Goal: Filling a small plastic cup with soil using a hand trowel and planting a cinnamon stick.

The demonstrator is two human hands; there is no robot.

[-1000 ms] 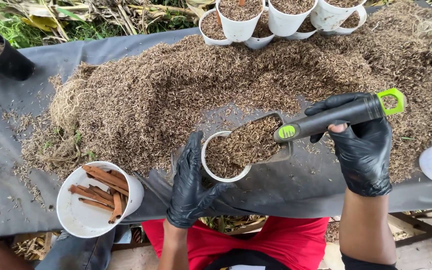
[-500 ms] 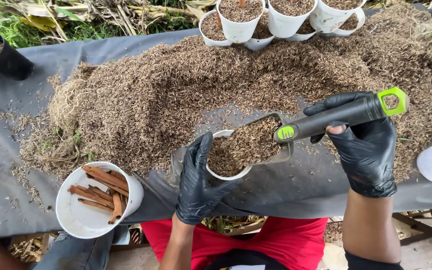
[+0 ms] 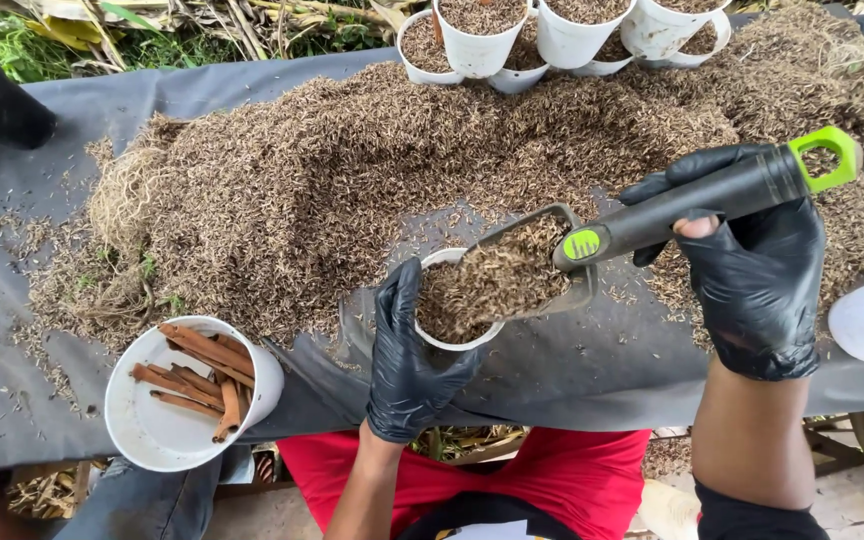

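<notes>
Now the left hand (image 3: 414,365) grips a white cup (image 3: 442,335) brimming with brown chaff; right hand (image 3: 752,275) grips the scoop (image 3: 542,265)

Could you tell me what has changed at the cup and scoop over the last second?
The scoop in the right hand has tipped a little further over the small white cup, and the left hand has shifted slightly on the cup. Nothing was picked up or let go. The mulch pile, the white bucket of bark strips and the filled cups at the back stayed put.
</notes>
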